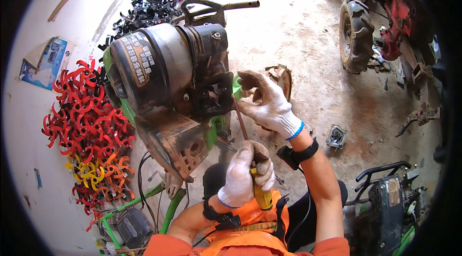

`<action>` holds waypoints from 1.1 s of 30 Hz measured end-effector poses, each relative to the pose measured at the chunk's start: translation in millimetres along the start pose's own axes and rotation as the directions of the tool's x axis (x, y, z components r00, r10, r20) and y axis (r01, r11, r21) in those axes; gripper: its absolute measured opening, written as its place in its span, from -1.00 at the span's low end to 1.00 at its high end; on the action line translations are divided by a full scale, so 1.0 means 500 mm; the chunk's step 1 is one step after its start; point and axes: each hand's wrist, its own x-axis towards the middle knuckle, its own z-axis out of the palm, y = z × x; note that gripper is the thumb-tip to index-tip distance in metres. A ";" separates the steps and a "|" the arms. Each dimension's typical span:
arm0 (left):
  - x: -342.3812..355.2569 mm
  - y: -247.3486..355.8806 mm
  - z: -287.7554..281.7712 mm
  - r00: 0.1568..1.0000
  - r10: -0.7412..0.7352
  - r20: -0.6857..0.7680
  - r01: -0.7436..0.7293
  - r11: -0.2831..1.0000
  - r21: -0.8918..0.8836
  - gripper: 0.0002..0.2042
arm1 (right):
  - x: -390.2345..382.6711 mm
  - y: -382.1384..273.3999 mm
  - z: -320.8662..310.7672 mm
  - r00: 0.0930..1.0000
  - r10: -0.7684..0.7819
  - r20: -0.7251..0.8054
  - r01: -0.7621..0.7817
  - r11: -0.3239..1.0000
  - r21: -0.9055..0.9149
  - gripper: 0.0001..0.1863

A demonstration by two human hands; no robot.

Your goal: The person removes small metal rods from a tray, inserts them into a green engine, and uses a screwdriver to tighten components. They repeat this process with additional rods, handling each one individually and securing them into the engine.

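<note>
gloved left hand (248, 169) clasps a yellow-handled screwdriver (263, 197) angled toward a grimy engine (175, 63); the right hand (269, 103) arches beside it, fingers curled, its hold hard to tell.

Yellow tool handle (263, 196); white gloves (275, 106) (blue-trimmed); red blades (89, 95).

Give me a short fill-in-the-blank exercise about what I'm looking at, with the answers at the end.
1. The left hand grips a tool whose handle is coloured ____.
2. The hand higher in the picture, beside the engine, is the person's ____ one.
3. That hand's glove has a wrist edge coloured ____.
4. The curved pieces nearest the printed sheet are coloured ____.

Missing words: yellow; right; blue; red.
</note>
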 end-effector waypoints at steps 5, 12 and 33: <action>0.028 -0.008 -0.049 0.999 -0.033 0.031 0.027 0.983 0.183 -0.51 | 0.028 0.012 0.011 0.992 -0.126 0.020 0.127 0.991 -0.047 -0.24; 0.011 -0.004 -0.072 0.983 -0.136 0.124 0.115 0.979 0.167 -0.53 | 0.012 0.017 0.032 0.995 -0.101 -0.007 0.101 0.995 -0.018 -0.22; -0.024 0.022 -0.076 0.997 0.066 0.042 -0.068 0.997 0.038 -0.45 | 0.047 -0.014 0.102 0.982 -0.100 -0.160 0.102 0.995 0.002 -0.22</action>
